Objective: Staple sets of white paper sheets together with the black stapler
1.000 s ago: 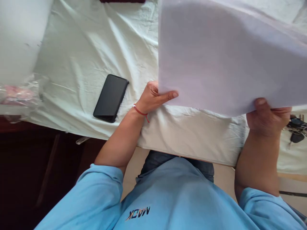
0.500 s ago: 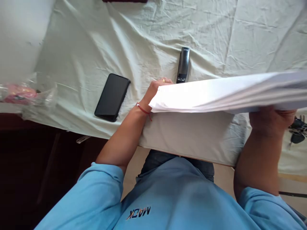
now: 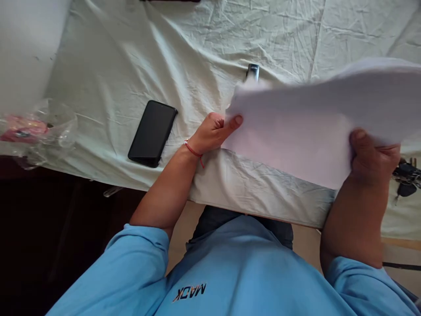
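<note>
Both hands grip a stack of white paper point(image 3: 312, 127) above the cloth-covered table point(image 3: 164, 57): left hand point(image 3: 212, 131) pinches its left corner, right hand point(image 3: 371, 158) clamps its right edge. A black stapler point(image 3: 252, 71) shows behind the sheets; a phone point(image 3: 152, 133) lies left, keys point(image 3: 406, 177) right.

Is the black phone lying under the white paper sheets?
No, the black phone lies uncovered on the cloth, left of the paper sheets.

White paper point(image 3: 315, 127), black phone point(image 3: 152, 133), pale-green sheet point(image 3: 164, 57)
</note>
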A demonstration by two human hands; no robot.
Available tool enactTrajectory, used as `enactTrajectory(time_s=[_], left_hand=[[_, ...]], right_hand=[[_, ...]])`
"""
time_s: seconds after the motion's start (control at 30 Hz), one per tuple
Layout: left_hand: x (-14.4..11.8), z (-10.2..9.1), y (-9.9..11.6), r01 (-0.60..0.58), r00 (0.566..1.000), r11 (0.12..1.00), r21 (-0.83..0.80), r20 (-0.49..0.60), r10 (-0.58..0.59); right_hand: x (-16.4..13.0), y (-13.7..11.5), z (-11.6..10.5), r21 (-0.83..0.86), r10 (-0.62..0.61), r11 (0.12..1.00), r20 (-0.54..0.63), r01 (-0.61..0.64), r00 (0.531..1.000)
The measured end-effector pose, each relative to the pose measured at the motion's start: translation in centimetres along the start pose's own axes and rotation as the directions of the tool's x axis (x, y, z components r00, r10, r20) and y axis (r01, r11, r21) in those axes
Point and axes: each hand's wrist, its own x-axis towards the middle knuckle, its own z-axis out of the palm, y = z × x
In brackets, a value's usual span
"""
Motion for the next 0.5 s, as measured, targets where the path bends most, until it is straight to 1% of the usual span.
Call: enactTrajectory(time_s=[0.07,0.13,0.2,0.27,0.33,0.37,0.43,0.5], left_hand=[[-0.2,-0.1,0.5,0.06,0.997,0.998,-0.03,0.041,-0.059],[-0.2,0.0,0.9,0.103,0.993,0.991,-0.085,0.074,-0.097],[0.0,0.1,0.8,0.091,0.995,0.985,-0.145,0.064,-0.082],[0.2,0.2,0.2,0.046,0.999,0.983,-0.176,0.02,-0.043],[0.5,0.2,-0.7,0.005,0.999,0.986,-0.164,-0.042,-0.012],[0.6,0.1,-1.2,-0.008,0.997,0.99,-0.141,-0.075,-0.002],[0.7,0.0,-1.8,-0.025,0.99,0.997,-0.073,-0.142,0.015],[0.7,-0.1,-2.1,-0.032,0.98,0.999,-0.001,-0.196,0.031]], right_hand=[[-0.1,-0.2,-0.3,-0.036,0.092,0.995,0.008,-0.091,0.996],[-0.5,-0.4,-0.6,-0.088,0.213,0.973,-0.005,-0.212,0.977],[-0.9,-0.7,-0.7,-0.129,0.3,0.945,-0.028,-0.301,0.954],[-1.2,-1.0,-0.7,-0.156,0.358,0.922,0.005,-0.353,0.934],[-1.5,-1.4,-0.7,-0.197,0.418,0.895,0.059,-0.399,0.907],[-1.5,-1.6,-0.8,-0.23,0.455,0.874,0.075,-0.429,0.887],[-1.5,-1.9,-1.2,-0.321,0.547,0.806,0.079,-0.498,0.833],[-1.5,-2.0,-1.6,-0.404,0.619,0.736,0.078,-0.543,0.782]])
